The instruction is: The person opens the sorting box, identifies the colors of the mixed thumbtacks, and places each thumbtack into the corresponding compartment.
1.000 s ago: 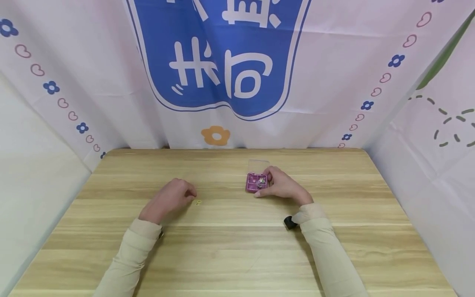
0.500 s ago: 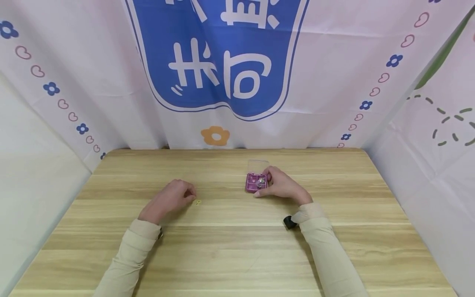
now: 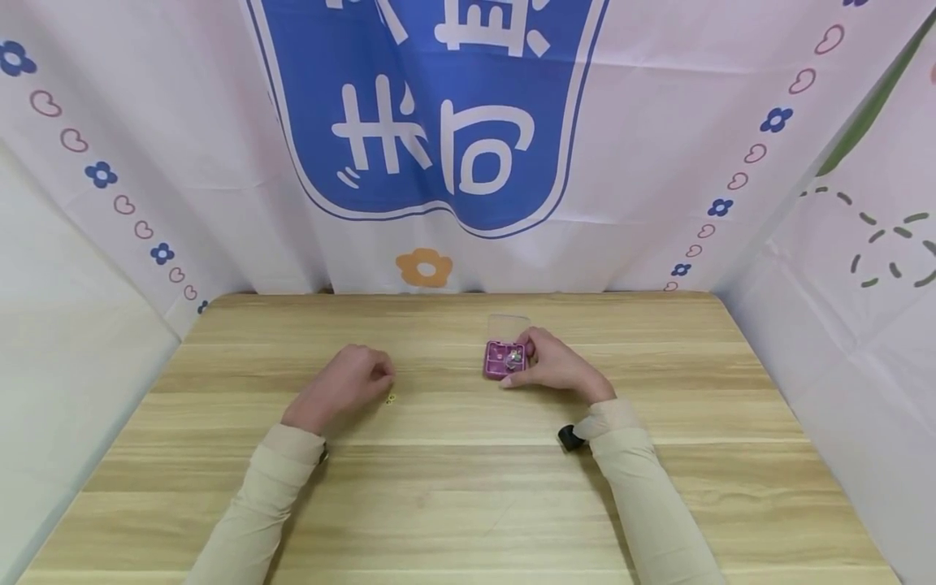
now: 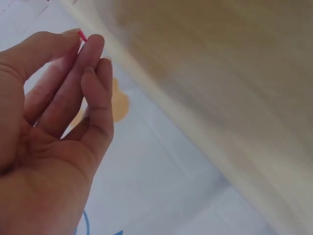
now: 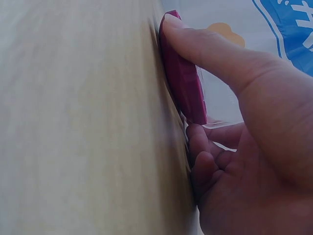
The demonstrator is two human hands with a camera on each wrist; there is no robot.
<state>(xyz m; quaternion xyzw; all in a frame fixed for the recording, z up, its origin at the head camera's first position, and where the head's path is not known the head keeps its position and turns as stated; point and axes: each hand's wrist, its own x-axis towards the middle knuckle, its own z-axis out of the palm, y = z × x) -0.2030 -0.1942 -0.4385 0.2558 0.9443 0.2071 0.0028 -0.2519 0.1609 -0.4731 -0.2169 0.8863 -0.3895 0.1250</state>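
Observation:
My left hand [image 3: 342,388] is just above the table beside some tiny yellow pieces [image 3: 391,399], too small to make out. In the left wrist view its thumb and forefinger pinch a thin red piece [image 4: 82,35], mostly hidden by the fingertips. A small purple compartment box [image 3: 496,368] lies at the back of the table with its clear lid [image 3: 508,327] swung back. Small shiny bits [image 3: 514,357] sit in its right-hand compartments. My right hand [image 3: 559,366] grips the box by its right side, thumb at the near edge and fingers at the far corner.
The wooden table [image 3: 453,504] ends at a white curtain [image 3: 643,162] printed with a blue emblem, and white cloth hangs on both sides. A black wrist device [image 3: 571,438] shows at the right cuff.
My left hand has shifted slightly right and away from me, off the tiny yellow pieces. The right hand and the purple box have stayed in place.

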